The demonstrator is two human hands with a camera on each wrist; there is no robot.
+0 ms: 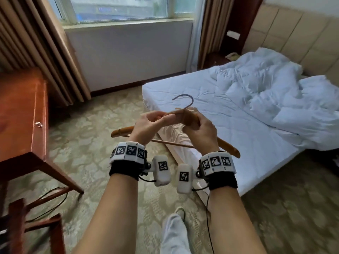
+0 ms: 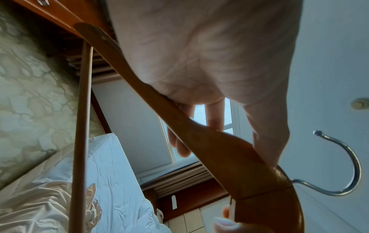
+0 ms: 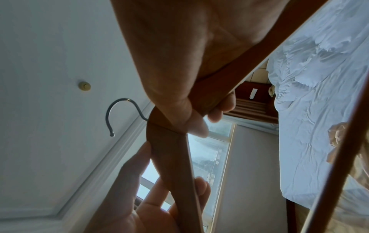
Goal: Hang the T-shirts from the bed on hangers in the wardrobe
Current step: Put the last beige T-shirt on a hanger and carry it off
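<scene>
I hold a wooden hanger (image 1: 124, 132) with a metal hook (image 1: 185, 100) in front of me, above the bed's near corner. My left hand (image 1: 163, 116) pinches its left shoulder close to the neck. My right hand (image 1: 192, 121) grips the neck just right of the hook. In the left wrist view the thumb lies along the hanger (image 2: 229, 154) and the fingers (image 2: 215, 116) curl behind it. In the right wrist view thumb and fingers pinch the hanger (image 3: 171, 154) beside the hook (image 3: 111, 116). The bed (image 1: 229, 143) shows a white sheet and a crumpled duvet (image 1: 275, 88). No T-shirt or wardrobe is in view.
A red-brown wooden desk (image 1: 22, 110) stands at the left, a chair frame (image 1: 36, 226) below it, with a black cable (image 1: 53, 198) on the patterned carpet. Ahead are the window (image 1: 119, 8) and curtains (image 1: 45, 52). My leg (image 1: 176, 231) is between the arms.
</scene>
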